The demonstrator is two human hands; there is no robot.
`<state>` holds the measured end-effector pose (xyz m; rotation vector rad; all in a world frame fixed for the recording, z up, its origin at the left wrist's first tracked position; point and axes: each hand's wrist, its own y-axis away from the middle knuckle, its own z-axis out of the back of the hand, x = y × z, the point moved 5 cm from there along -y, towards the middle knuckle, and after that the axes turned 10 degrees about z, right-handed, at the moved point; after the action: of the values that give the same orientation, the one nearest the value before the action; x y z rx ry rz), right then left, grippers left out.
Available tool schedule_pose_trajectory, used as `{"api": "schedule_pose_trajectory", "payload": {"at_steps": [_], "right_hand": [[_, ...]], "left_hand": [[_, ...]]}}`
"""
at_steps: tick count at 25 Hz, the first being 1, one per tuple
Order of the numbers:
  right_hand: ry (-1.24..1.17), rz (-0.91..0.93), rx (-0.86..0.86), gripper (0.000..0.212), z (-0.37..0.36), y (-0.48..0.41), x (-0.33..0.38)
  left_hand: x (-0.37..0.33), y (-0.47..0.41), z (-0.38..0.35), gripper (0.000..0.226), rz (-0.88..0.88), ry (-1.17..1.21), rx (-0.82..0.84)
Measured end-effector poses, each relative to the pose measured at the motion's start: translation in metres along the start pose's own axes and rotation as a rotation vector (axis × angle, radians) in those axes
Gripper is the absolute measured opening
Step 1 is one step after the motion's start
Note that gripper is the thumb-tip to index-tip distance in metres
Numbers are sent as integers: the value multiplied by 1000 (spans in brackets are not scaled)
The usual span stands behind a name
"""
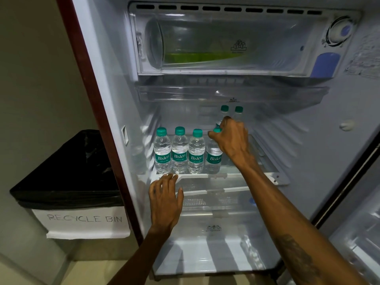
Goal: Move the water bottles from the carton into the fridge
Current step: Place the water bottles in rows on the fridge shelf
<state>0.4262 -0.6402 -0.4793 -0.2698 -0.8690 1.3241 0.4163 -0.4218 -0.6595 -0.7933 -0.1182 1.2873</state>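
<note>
The right hand (230,138) is reaching into the open fridge (308,124) at the middle of the frame. It is curling its fingers round the top of the fourth bottle (213,158). Only a sliver of that bottle's green cap is showing between the fingers, and the hand is covering its neck and shoulder. The bottle is standing upright on the glass shelf (257,175) at the right end of the front row. It is just beside three bottles (179,151) that are standing upright side by side with their labels facing out.

Behind the hand, two more bottles (224,109) are showing little more than caps and necks, while their lower parts are lying hidden and hazy.

The left hand (164,200), below and left of centre, is lying open with relaxed fingers and is gripping nothing. Its fingertips are touching the shelf's white front trim.

At the top, the freezer box (226,42) is holding something green that is hard to make out through its cloudy flap. At the left, a recycle bin (82,219) with a black liner is standing beside the fridge. The fridge door (359,233) is being cut off by the right edge.
</note>
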Motion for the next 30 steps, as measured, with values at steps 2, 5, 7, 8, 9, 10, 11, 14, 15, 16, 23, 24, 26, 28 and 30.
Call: {"api": "schedule_pose_trajectory", "payload": {"at_steps": [2, 5, 7, 8, 9, 10, 11, 14, 15, 16, 23, 24, 26, 28, 30], "right_hand": [[-2, 18, -13, 33, -2, 1, 3], [-6, 23, 11, 35, -7, -1, 4], [-12, 22, 13, 36, -10, 0, 3], [-13, 25, 13, 38, -10, 0, 2], [-17, 28, 16, 39, -11, 0, 1], [-25, 31, 18, 41, -11, 1, 0], [-35, 31, 14, 41, -11, 1, 0], [-48, 24, -3, 44, -8, 2, -2], [-54, 8, -9, 45, -6, 2, -4], [-79, -21, -25, 44, -3, 2, -9], [-197, -202, -89, 32, -13, -39, -76], [-185, -207, -44, 41, -21, -46, -79], [-148, -156, 21, 54, -38, -59, -81], [-79, -99, 67, 60, -55, -70, -85], [-14, -111, 107, 63, -69, -81, -90]], "left_hand": [[0, 0, 0, 45, -2, -5, -4], [1, 0, -1, 45, -5, 4, -12], [2, 0, -3, 45, -9, 4, -16], [2, 0, -4, 44, -9, 3, -20], [3, -1, -5, 44, -11, 3, -24], [3, -1, -6, 43, -13, 3, -28], [3, -1, -6, 43, -15, 4, -30], [3, -1, -7, 43, -9, 5, -38], [4, -1, -8, 43, -8, 5, -39], [3, -1, -8, 43, -13, 6, -39], [9, -1, -12, 45, -44, -7, -71], [9, -2, -13, 45, -56, -8, -78], [11, -2, -14, 44, -72, 4, -93], [12, -1, -15, 42, -90, 9, -108], [13, -1, -17, 41, -101, 4, -148]]}}
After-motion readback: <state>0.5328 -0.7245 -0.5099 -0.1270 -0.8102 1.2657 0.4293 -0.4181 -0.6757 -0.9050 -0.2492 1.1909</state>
